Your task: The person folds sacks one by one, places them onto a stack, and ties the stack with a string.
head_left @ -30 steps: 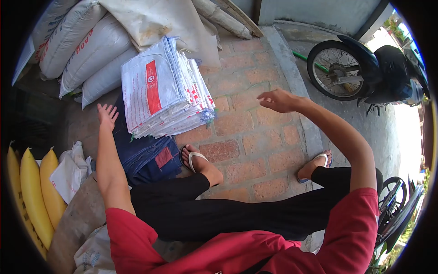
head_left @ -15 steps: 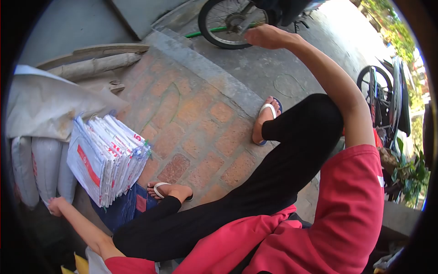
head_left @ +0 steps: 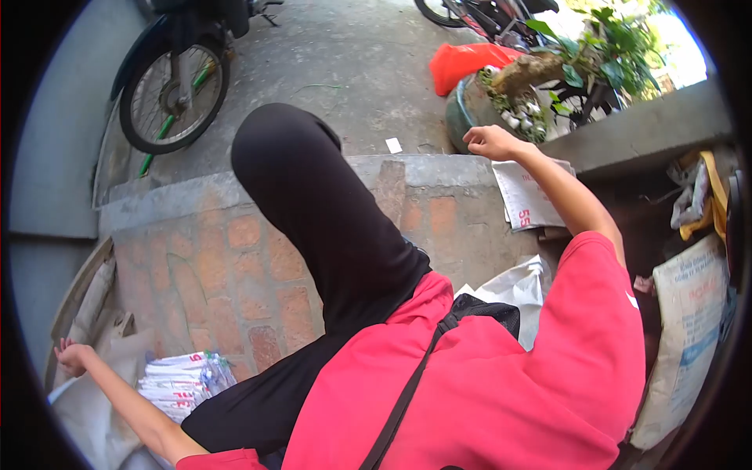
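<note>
At the lower left, my left hand (head_left: 72, 357) is raised with its fingers apart and nothing in it, above a pale sheet (head_left: 94, 411). Just right of it lies the stack of folded white sacks (head_left: 184, 380), partly hidden by my leg. My right hand (head_left: 492, 143) is at the upper right, its fingers curled, in front of the rim of a round planter (head_left: 462, 113). Whether it holds anything cannot be made out. Below that hand lie flat white printed sacks (head_left: 525, 196).
A motorbike wheel (head_left: 174, 94) stands at the upper left, with another motorbike (head_left: 501, 19) at the top. Near the planter are a red bag (head_left: 470, 63) and a low wall (head_left: 650, 129). A printed sack (head_left: 685, 329) leans at the right. Brick floor (head_left: 211, 274) lies ahead.
The view has swung right, bringing the planter, low wall and flat sacks into sight. The sack stack now appears lower left. My left hand has opened again; my right hand is now by the planter.
</note>
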`<state>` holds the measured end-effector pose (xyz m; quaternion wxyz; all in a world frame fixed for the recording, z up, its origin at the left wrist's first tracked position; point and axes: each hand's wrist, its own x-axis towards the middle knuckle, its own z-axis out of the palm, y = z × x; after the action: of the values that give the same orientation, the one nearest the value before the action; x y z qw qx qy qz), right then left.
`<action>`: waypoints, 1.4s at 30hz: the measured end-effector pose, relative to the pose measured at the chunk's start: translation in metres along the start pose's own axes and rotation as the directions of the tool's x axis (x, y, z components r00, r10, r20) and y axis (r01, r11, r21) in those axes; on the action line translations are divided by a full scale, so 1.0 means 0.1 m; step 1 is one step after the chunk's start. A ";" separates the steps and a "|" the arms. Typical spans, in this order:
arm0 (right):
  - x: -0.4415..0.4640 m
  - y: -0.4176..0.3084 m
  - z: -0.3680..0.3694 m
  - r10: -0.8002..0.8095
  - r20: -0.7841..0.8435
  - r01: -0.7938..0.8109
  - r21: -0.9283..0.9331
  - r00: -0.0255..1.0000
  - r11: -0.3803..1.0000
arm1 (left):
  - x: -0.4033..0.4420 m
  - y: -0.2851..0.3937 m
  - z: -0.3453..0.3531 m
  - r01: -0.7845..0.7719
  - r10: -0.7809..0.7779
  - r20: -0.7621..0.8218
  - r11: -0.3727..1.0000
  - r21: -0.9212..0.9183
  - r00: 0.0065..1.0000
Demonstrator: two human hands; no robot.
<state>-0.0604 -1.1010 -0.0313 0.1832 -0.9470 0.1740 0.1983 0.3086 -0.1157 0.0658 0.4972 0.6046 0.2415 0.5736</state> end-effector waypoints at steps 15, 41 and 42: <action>-2.22 1.94 1.01 0.783 -0.471 -0.680 0.417 0.406 0.603 | -0.43 -1.59 0.52 0.065 -0.487 0.723 0.847 0.527 0.490; 1.33 -5.16 -1.21 -0.753 -0.655 0.824 -0.389 0.068 0.413 | -1.16 0.61 0.28 -0.107 -0.077 0.946 0.988 0.116 0.314; 1.40 -5.43 -0.97 -0.836 -0.548 0.845 -0.430 0.036 0.317 | -1.28 0.65 0.24 -0.090 -0.093 0.955 0.988 0.123 0.283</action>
<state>0.3093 -0.7034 0.1408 0.1883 -0.8564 -0.3580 -0.3210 0.2840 -0.2593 0.0684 0.4951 0.8633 -0.0609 0.0762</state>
